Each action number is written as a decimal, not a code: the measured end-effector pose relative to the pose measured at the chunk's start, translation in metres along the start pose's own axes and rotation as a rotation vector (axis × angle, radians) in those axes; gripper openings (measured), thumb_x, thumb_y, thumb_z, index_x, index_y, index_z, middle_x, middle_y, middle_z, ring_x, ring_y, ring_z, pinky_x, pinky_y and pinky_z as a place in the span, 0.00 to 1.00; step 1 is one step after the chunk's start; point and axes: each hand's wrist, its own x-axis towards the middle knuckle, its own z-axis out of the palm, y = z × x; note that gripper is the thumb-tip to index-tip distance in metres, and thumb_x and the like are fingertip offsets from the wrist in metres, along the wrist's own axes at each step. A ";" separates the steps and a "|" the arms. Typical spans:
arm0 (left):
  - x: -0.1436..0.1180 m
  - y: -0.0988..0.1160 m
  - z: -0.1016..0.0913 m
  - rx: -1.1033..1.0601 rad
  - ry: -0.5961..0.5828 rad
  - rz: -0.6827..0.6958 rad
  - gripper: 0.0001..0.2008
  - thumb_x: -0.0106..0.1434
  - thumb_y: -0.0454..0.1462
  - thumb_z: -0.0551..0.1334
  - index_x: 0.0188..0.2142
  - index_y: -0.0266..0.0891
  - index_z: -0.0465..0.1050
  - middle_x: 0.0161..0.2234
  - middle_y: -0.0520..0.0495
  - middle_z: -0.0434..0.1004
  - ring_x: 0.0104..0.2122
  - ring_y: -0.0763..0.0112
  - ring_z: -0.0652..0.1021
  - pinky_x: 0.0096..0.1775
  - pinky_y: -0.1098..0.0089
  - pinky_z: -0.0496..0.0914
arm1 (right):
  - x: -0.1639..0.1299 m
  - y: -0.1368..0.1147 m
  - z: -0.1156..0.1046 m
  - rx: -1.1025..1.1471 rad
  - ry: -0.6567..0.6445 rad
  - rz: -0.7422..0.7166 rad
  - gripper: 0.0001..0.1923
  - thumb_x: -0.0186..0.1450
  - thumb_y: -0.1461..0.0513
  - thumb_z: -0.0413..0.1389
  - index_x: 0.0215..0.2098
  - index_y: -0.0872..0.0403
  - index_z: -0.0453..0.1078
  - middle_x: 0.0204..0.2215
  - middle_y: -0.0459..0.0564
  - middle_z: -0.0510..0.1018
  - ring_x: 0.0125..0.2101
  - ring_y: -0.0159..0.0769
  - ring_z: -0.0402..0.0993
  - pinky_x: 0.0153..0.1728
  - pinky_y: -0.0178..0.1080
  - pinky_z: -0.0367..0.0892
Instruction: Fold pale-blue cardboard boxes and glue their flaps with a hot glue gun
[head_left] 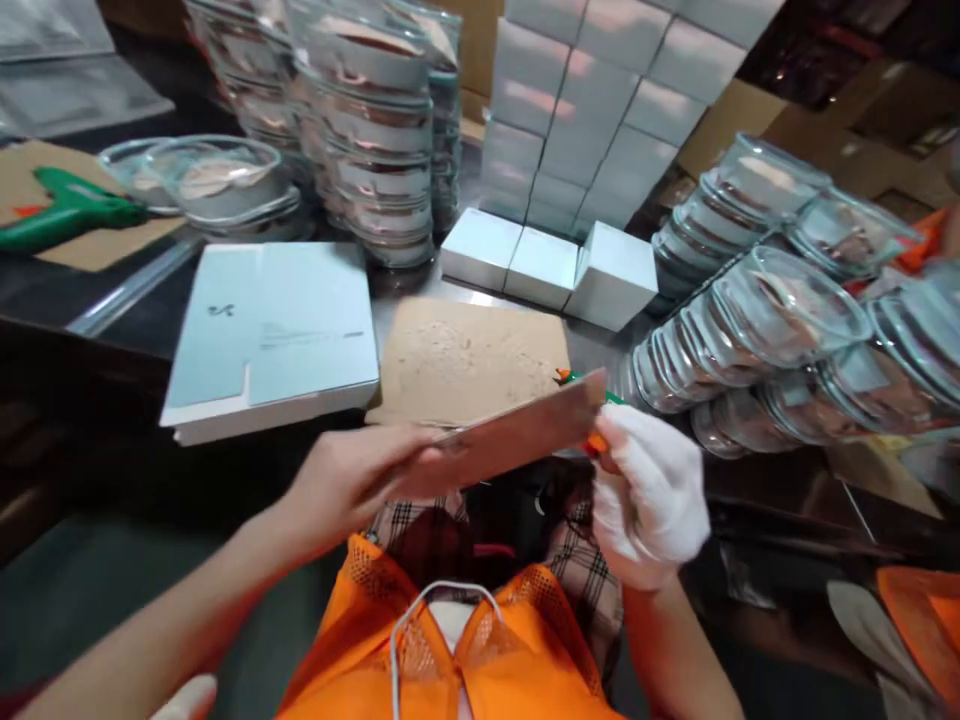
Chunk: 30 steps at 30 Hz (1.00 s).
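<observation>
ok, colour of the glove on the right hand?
White; the right hand wears it, clearest in the head view.

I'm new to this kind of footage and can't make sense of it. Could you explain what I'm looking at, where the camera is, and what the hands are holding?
There is no machine here: a person works with their own two hands. The single picture comes from a camera worn on their head, looking forward and down, so you see their orange vest at the bottom.

The bare left hand holds one end of a flat brown card. The right hand, in a white glove, is at the card's other end, over something orange and green that is mostly hidden.

On the table lie a brown mat, a stack of flat pale cartons, small white boxes with more piled behind, and stacks of clear plastic tubs on both sides. A green glue gun rests on cardboard at far left.
</observation>
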 end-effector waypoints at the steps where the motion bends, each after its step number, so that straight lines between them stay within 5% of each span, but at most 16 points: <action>1: -0.006 -0.004 0.008 0.003 -0.072 0.076 0.08 0.69 0.41 0.68 0.44 0.48 0.87 0.32 0.49 0.87 0.26 0.67 0.83 0.27 0.72 0.72 | 0.001 -0.001 0.001 0.028 -0.028 0.058 0.27 0.74 0.68 0.56 0.69 0.46 0.70 0.52 0.55 0.85 0.54 0.47 0.82 0.55 0.50 0.77; 3: -0.017 -0.013 0.016 0.034 -0.211 0.218 0.12 0.73 0.36 0.64 0.51 0.49 0.84 0.35 0.49 0.89 0.29 0.67 0.85 0.31 0.74 0.75 | -0.002 0.003 0.002 0.103 -0.108 0.182 0.15 0.75 0.66 0.55 0.58 0.48 0.75 0.46 0.54 0.85 0.47 0.43 0.83 0.50 0.46 0.78; 5: -0.027 -0.020 0.016 0.046 -0.218 0.280 0.14 0.74 0.35 0.63 0.55 0.49 0.82 0.38 0.47 0.89 0.32 0.66 0.87 0.35 0.75 0.77 | -0.006 0.011 0.002 0.195 -0.236 0.286 0.08 0.77 0.62 0.55 0.48 0.50 0.77 0.40 0.52 0.85 0.40 0.39 0.83 0.44 0.41 0.78; 10: -0.038 -0.028 0.003 0.131 -0.242 0.311 0.13 0.77 0.37 0.61 0.57 0.45 0.79 0.40 0.46 0.89 0.34 0.68 0.87 0.36 0.74 0.77 | -0.003 0.032 -0.004 0.410 -0.531 0.407 0.20 0.75 0.46 0.57 0.44 0.53 0.80 0.38 0.54 0.86 0.40 0.42 0.83 0.45 0.41 0.77; 14: -0.038 -0.027 -0.007 0.265 -0.208 0.346 0.14 0.79 0.38 0.59 0.60 0.44 0.76 0.36 0.49 0.87 0.31 0.72 0.84 0.34 0.74 0.73 | 0.001 0.040 0.003 1.061 -1.088 0.590 0.33 0.71 0.37 0.58 0.52 0.56 0.81 0.39 0.52 0.86 0.42 0.43 0.83 0.46 0.40 0.78; 16: -0.040 -0.025 -0.001 0.409 -0.179 0.334 0.20 0.79 0.35 0.58 0.67 0.46 0.70 0.40 0.48 0.87 0.36 0.69 0.85 0.38 0.72 0.75 | -0.005 0.041 0.013 1.243 -1.201 0.733 0.37 0.67 0.36 0.62 0.56 0.56 0.80 0.44 0.52 0.86 0.47 0.45 0.82 0.53 0.43 0.77; 18: -0.045 -0.022 0.017 0.550 -0.187 0.306 0.28 0.78 0.39 0.58 0.75 0.43 0.59 0.53 0.39 0.85 0.49 0.59 0.85 0.51 0.63 0.77 | -0.014 0.037 0.026 1.306 -1.212 0.845 0.37 0.65 0.37 0.65 0.58 0.56 0.80 0.48 0.53 0.86 0.51 0.46 0.81 0.58 0.45 0.74; 20: -0.053 -0.022 0.043 0.619 -0.238 0.285 0.46 0.74 0.54 0.61 0.79 0.34 0.45 0.64 0.27 0.76 0.61 0.44 0.79 0.63 0.48 0.71 | -0.023 0.030 0.035 1.413 -1.255 0.872 0.40 0.64 0.36 0.65 0.59 0.57 0.79 0.50 0.56 0.85 0.55 0.48 0.80 0.60 0.46 0.73; 23: -0.065 -0.026 0.074 0.630 -0.298 0.277 0.70 0.59 0.72 0.63 0.78 0.23 0.36 0.63 0.18 0.74 0.59 0.34 0.79 0.63 0.41 0.70 | -0.029 0.020 0.036 1.545 -1.320 0.741 0.48 0.57 0.35 0.70 0.63 0.58 0.76 0.54 0.60 0.84 0.61 0.51 0.77 0.60 0.45 0.73; 27: -0.068 -0.026 0.058 0.542 -0.311 0.239 0.57 0.63 0.65 0.67 0.76 0.30 0.51 0.56 0.28 0.82 0.50 0.45 0.84 0.53 0.54 0.79 | -0.040 0.020 0.008 1.463 -1.164 0.712 0.48 0.59 0.32 0.66 0.65 0.56 0.76 0.58 0.63 0.82 0.62 0.53 0.77 0.63 0.50 0.71; 30: -0.055 -0.016 0.022 0.426 -0.125 0.103 0.42 0.65 0.59 0.69 0.70 0.40 0.67 0.57 0.37 0.83 0.50 0.50 0.86 0.51 0.60 0.80 | -0.057 0.014 -0.010 1.185 -0.631 0.905 0.45 0.62 0.30 0.61 0.64 0.49 0.75 0.60 0.61 0.80 0.63 0.56 0.77 0.66 0.57 0.68</action>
